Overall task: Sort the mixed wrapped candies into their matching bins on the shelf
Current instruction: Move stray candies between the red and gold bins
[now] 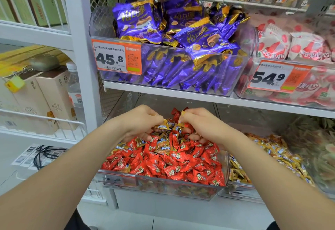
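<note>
A clear bin [163, 186] on the lower shelf is full of red wrapped candies [174, 166], with some gold wrapped candies [163, 126] mixed in at its far end. Both hands are in that far end. My left hand [139, 122] has its fingers curled round gold candies. My right hand [201, 124] pinches a gold candy at its fingertips, with more candies under its curled fingers. To the right stands a second clear bin [241, 193] holding gold candies [272, 153].
On the shelf above stand a bin of purple packets [174, 35] with a 45.8 price tag and a bin of white-and-red packets [290, 44] tagged 54.9. A white upright [81, 48] separates wire shelves with boxes and a bottle [74, 88] on the left.
</note>
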A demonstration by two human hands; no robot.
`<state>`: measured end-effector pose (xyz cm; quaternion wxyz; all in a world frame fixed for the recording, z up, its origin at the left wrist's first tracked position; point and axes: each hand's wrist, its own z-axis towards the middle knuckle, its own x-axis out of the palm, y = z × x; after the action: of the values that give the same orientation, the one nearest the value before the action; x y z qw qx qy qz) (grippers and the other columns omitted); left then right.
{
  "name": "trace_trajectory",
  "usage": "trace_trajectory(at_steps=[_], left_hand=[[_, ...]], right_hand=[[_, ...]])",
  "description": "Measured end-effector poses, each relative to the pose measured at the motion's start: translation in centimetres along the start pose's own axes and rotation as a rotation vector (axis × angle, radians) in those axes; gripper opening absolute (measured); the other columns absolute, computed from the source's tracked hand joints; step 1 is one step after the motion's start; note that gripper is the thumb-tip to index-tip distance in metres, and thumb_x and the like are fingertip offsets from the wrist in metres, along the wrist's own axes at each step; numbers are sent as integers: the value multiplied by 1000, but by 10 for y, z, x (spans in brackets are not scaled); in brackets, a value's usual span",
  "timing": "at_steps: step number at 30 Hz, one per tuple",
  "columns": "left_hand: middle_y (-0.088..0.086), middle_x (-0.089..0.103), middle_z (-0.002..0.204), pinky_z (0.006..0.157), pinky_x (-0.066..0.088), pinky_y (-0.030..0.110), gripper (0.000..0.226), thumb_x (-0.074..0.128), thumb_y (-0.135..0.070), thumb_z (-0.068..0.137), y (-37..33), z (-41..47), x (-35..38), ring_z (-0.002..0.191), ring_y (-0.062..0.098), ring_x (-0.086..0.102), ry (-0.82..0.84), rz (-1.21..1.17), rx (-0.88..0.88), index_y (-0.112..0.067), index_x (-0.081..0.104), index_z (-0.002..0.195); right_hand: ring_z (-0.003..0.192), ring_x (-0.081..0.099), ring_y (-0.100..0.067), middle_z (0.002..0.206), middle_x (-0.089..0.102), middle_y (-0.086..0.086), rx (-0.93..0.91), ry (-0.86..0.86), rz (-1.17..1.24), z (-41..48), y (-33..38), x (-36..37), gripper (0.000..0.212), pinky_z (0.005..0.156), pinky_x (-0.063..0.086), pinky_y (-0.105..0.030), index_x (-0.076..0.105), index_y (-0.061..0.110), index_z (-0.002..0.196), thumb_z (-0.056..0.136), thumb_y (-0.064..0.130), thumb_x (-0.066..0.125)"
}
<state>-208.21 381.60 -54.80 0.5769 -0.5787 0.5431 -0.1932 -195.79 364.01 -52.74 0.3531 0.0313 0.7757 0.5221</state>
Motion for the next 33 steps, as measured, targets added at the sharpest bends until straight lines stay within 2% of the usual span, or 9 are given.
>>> trace_trajectory(at_steps=[5, 10, 16, 19, 23, 26, 28, 31, 33], left_hand=[[11, 54, 89, 64, 61, 28, 19, 60, -21, 100, -3, -8, 4, 51, 13, 57, 96, -64, -146, -3, 66, 103], [14, 43, 97, 89, 63, 44, 47, 51, -35, 107, -4, -12, 6, 58, 20, 68, 36, -33, -151, 6, 53, 131], [14, 53, 93, 55, 62, 36, 44, 55, -54, 100, 0, -10, 5, 58, 23, 57, -96, 3, -177, -10, 61, 102], [12, 60, 95, 47, 49, 26, 51, 64, -58, 94, 0, -11, 3, 62, 23, 48, -167, -49, -173, -7, 65, 101], [8, 60, 73, 57, 62, 36, 42, 64, -44, 100, 0, -16, -4, 54, 21, 67, -134, -173, -139, -7, 60, 121], [8, 56, 71, 67, 66, 48, 37, 62, -38, 103, 7, -18, -10, 69, 29, 78, -135, -115, -59, -4, 62, 89], [9, 61, 69, 61, 66, 45, 40, 61, -36, 105, 13, -16, -13, 63, 27, 73, -136, -5, 26, -2, 71, 86], [-2, 59, 60, 51, 55, 29, 27, 57, -34, 106, 18, -14, -15, 50, 17, 54, -106, 309, 186, -25, 79, 93], [-9, 72, 74, 61, 52, 22, 25, 63, -48, 100, 18, -14, -13, 59, 8, 59, -35, 460, 242, -31, 79, 92]], right_hand=[[50, 44, -10, 80, 78, -4, -77, -110, -103, -1, -9, -2, 13, 49, 39, -21, 81, 22, 96, 94, 34, 75], [42, 47, -10, 59, 67, 2, -55, -180, -106, 0, -9, -3, 15, 46, 39, -20, 82, 16, 80, 86, 29, 81], [47, 36, -19, 58, 39, -2, -43, -222, -127, 6, -2, 6, 37, 53, 35, -26, 43, 20, 64, 95, 41, 48], [41, 43, -14, 60, 57, -6, -82, -134, -74, 5, 1, 11, 42, 43, 35, -20, 57, 12, 72, 108, 34, 51], [48, 47, -10, 77, 76, -3, -201, -68, -268, 5, 2, 15, 30, 46, 40, -21, 79, 20, 100, 102, 8, 52], [42, 47, -4, 56, 65, -1, -244, -92, -571, 1, 10, 8, 31, 50, 42, -22, 81, 17, 89, 102, 22, 53], [43, 51, -2, 45, 56, 7, -248, -102, -697, -4, 12, -3, 42, 54, 41, -26, 77, 19, 74, 104, 40, 57], [58, 58, 2, 60, 65, 12, -186, 21, -790, -12, 9, -15, 36, 65, 48, -28, 76, 27, 77, 94, 58, 69], [73, 64, -1, 75, 70, 11, -128, 107, -897, -16, 4, -13, 33, 73, 54, -30, 78, 30, 91, 87, 62, 75]])
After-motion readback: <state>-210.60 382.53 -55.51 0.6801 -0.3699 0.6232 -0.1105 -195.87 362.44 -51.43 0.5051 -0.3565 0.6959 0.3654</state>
